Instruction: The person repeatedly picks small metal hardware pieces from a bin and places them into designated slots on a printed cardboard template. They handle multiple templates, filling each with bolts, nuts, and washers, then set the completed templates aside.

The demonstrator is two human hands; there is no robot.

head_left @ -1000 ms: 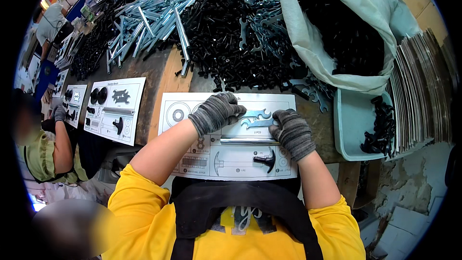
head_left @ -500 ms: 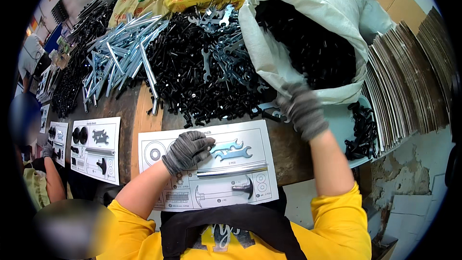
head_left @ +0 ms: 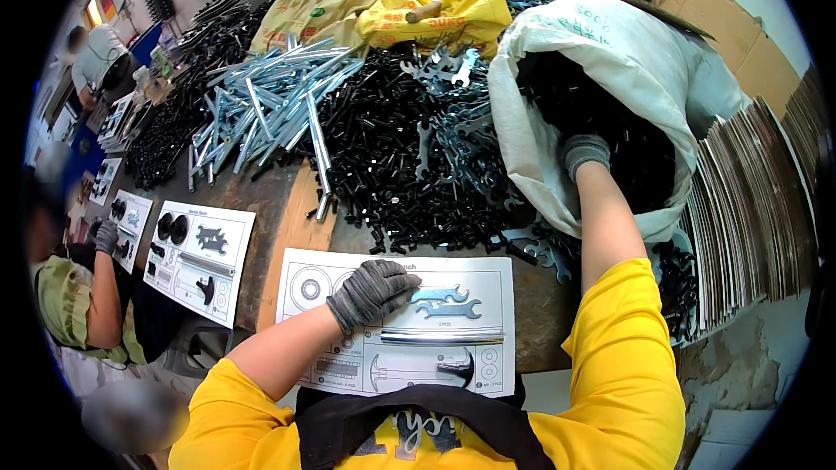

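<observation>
Left grey-gloved hand (head_left: 373,293): lying on white printed card (head_left: 496,274) beside flat silver wrenches (head_left: 448,309), grip unclear | right grey-gloved hand (head_left: 585,153): inside white woven sack (head_left: 533,144), fingers hidden, can't tell

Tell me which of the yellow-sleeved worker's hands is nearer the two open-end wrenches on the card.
Left. The left hand rests on the card, beside the open-end wrenches; the right hand is farther away, inside the white sack.

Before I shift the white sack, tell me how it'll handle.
The white sack looks floppy, given its creased, folded rim. The many black parts inside probably make it heavy, and its wide, tilted mouth could let some spill.
</observation>
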